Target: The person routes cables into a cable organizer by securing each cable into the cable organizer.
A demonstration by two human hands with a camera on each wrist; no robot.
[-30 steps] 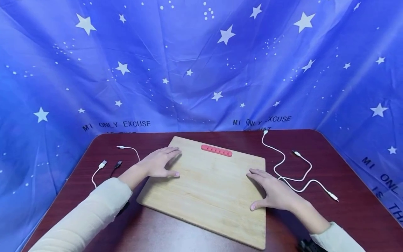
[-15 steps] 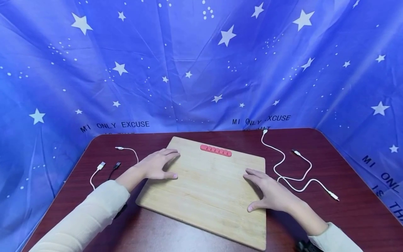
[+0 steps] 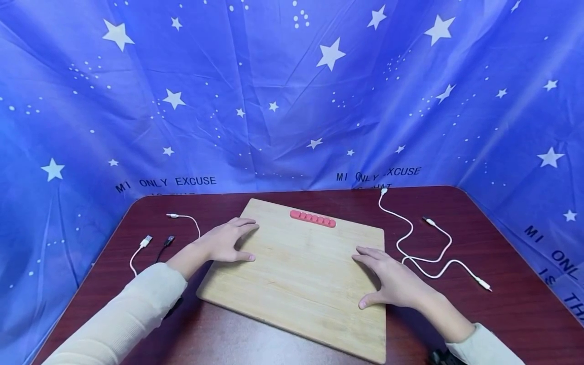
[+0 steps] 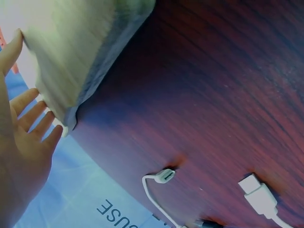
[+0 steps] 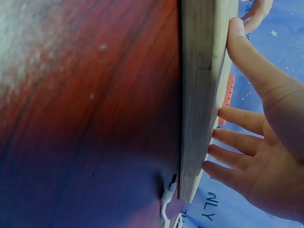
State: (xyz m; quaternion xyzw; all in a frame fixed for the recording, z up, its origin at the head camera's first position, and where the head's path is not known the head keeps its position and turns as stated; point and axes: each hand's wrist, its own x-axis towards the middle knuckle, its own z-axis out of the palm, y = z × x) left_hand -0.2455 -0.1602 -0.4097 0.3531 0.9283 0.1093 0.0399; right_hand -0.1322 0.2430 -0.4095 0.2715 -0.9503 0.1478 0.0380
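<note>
Board: wooden board (image 3: 301,274) lies flat in the middle of the dark red table (image 3: 502,314), turned slightly askew to the table edge.
Left hand: left hand (image 3: 223,242) rests on the board's left edge, fingers spread and nearly straight, thumb on the top face; it grips nothing.
Right hand: right hand (image 3: 394,279) lies on the board's right edge in the same way, fingers spread flat, thumb pointing inward.
Clip strip: pink cable holder (image 3: 313,218) sits on the board near its far edge; none of its slots holds a cable.
Cables: white cable (image 3: 422,253) curls on the table right of the board; short white cable (image 3: 186,218) and loose plugs (image 3: 157,239) lie to the left, all apart from the holder.
Progress: judging by this, the board is being placed; no cable is routed yet.
</note>
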